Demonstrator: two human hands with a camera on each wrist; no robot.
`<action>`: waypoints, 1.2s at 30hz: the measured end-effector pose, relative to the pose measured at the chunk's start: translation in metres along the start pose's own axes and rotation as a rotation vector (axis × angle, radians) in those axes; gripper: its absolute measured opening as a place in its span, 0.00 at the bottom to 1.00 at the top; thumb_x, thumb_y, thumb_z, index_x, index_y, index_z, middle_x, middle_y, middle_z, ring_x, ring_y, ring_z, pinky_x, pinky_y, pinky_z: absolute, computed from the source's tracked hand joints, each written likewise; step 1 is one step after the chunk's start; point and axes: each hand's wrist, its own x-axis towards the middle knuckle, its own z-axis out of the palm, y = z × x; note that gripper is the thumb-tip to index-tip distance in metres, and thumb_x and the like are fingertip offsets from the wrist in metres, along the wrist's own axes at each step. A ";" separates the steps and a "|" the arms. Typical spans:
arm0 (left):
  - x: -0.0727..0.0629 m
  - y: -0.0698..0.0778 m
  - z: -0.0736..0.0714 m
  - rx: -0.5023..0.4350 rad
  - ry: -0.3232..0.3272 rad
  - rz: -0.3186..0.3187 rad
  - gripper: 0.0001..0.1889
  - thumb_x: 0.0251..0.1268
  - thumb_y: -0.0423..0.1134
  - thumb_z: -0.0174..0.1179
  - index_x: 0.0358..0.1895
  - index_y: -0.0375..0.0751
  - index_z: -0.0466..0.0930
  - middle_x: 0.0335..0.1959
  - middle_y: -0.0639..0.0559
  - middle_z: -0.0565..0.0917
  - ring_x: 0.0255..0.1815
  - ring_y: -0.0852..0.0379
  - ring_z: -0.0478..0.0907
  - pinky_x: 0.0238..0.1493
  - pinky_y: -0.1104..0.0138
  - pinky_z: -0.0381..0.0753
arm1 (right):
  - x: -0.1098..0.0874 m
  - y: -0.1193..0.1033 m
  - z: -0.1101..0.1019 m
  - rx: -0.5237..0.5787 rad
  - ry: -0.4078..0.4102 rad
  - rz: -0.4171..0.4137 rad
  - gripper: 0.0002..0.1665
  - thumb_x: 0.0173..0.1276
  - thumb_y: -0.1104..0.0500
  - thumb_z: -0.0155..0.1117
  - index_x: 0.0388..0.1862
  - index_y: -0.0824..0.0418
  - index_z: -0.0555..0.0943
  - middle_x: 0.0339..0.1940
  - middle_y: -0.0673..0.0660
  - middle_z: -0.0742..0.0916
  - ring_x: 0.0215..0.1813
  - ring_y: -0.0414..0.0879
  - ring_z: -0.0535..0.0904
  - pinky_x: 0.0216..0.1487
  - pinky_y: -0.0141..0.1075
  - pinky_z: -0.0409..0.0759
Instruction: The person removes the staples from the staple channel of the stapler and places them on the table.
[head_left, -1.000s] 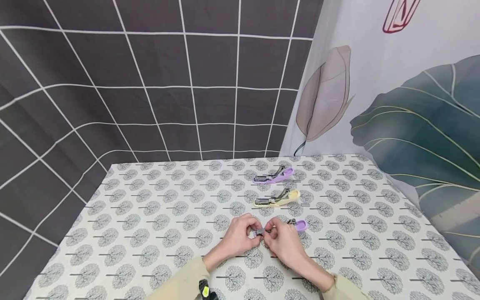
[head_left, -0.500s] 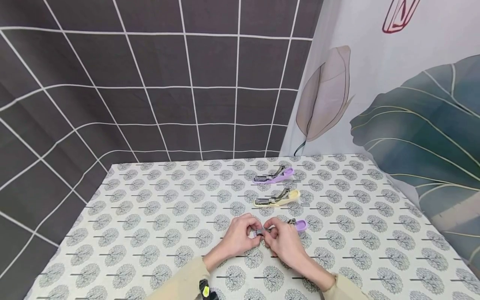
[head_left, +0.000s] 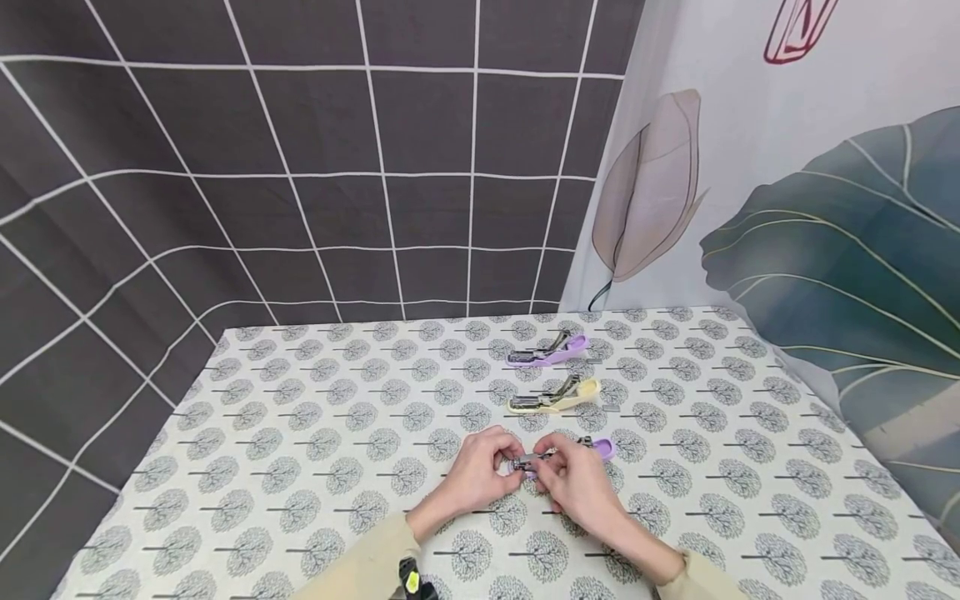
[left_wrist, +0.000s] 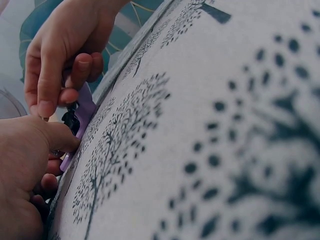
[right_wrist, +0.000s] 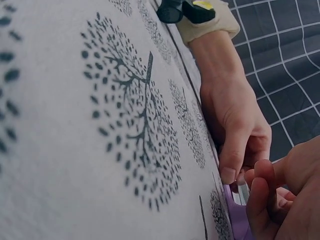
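Observation:
A purple stapler (head_left: pixel 603 448) lies on the patterned tablecloth, its metal top raised; both hands cover much of its middle. My left hand (head_left: pixel 483 468) pinches its front end with thumb and fingers. Right beside it, my right hand (head_left: pixel 576 477) pinches a thin grey strip (head_left: pixel 529 457), which looks like staples, over the stapler's metal channel; I cannot tell how far it sits inside. In the left wrist view, the fingertips of both hands meet over the purple base (left_wrist: pixel 86 104). The right wrist view shows the base (right_wrist: pixel 239 215) beneath the fingers.
Farther back lie a yellow stapler (head_left: pixel 562 398) and another purple stapler (head_left: pixel 551 353), both with their tops raised. Small grey staple strips (head_left: pixel 611 408) lie beside them. A dark gridded curtain (head_left: pixel 375 167) hangs behind the table.
My right hand has shifted slightly right, and the grey strip between the hands now sits at a different angle. My left hand stays at the stapler's front end.

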 end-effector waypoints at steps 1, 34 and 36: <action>0.000 0.000 0.000 -0.001 0.000 -0.001 0.12 0.46 0.28 0.73 0.35 0.42 0.83 0.31 0.59 0.78 0.23 0.70 0.65 0.26 0.75 0.69 | 0.000 0.000 -0.001 0.003 0.001 0.000 0.06 0.65 0.72 0.65 0.41 0.67 0.80 0.18 0.49 0.82 0.12 0.38 0.72 0.10 0.31 0.69; 0.000 0.001 0.001 -0.011 0.011 0.004 0.11 0.46 0.28 0.72 0.34 0.41 0.84 0.30 0.57 0.80 0.22 0.70 0.64 0.25 0.75 0.67 | -0.008 -0.011 -0.045 0.215 -0.058 0.008 0.11 0.71 0.67 0.61 0.50 0.68 0.78 0.24 0.62 0.84 0.13 0.51 0.75 0.14 0.39 0.76; 0.000 0.001 0.001 -0.007 0.012 0.001 0.11 0.46 0.28 0.72 0.34 0.41 0.84 0.30 0.57 0.80 0.22 0.70 0.64 0.25 0.75 0.67 | -0.009 -0.010 -0.048 0.219 -0.050 -0.003 0.10 0.71 0.67 0.61 0.50 0.68 0.78 0.24 0.62 0.84 0.13 0.52 0.75 0.13 0.38 0.75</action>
